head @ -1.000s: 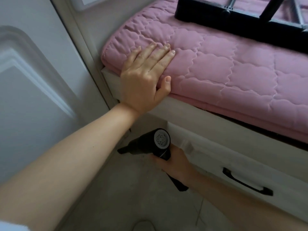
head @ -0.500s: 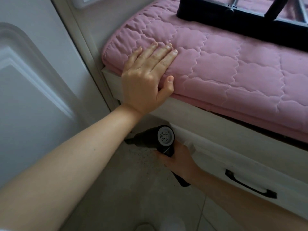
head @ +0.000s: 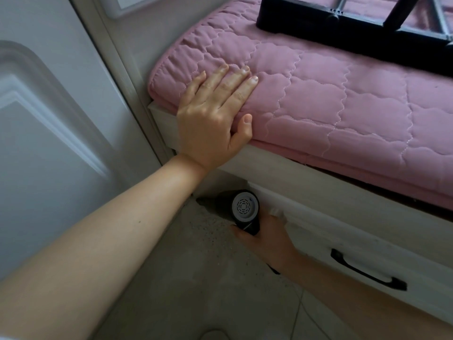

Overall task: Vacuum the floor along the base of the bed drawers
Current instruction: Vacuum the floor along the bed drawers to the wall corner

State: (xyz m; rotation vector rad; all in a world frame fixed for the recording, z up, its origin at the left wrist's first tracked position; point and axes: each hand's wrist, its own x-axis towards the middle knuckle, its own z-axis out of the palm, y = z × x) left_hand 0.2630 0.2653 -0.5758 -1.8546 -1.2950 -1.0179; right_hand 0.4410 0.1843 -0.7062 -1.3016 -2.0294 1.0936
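Head view, single frame.

Left hand [head: 213,119]: laid flat on the corner of the pink quilted mattress pad [head: 331,101], fingers straight and slightly spread, thumb hooked over the pad's front edge; it grasps nothing. The forearm runs from the lower left of the frame up to the wrist.

Right hand [head: 267,239]: low in the frame, fingers curled round the handle of the handheld vacuum [head: 241,209]. The handle is mostly hidden under the hand; a short dark end shows below the wrist.

Handheld vacuum: black body, round grey vented rear cap facing the camera. It sits down at floor level, just beside the left end of the drawer front, with its dark nozzle pointing left toward the corner where bed and wall trim meet. Whether the nozzle tip touches the floor cannot be told; it is partly hidden by the left forearm.

Floor [head: 186,271]: grey speckled tile, a grout line visible at lower right.

Bed drawer [head: 367,244]: white front under the white bed frame rail, fitted with a black handle [head: 367,272].

Bed frame [head: 306,182]: white board directly beneath the pad.

Black bar [head: 343,30]: long dark object with metal rods, lying on the pad at upper right.

Door [head: 49,123]: white panelled, fills the left side.
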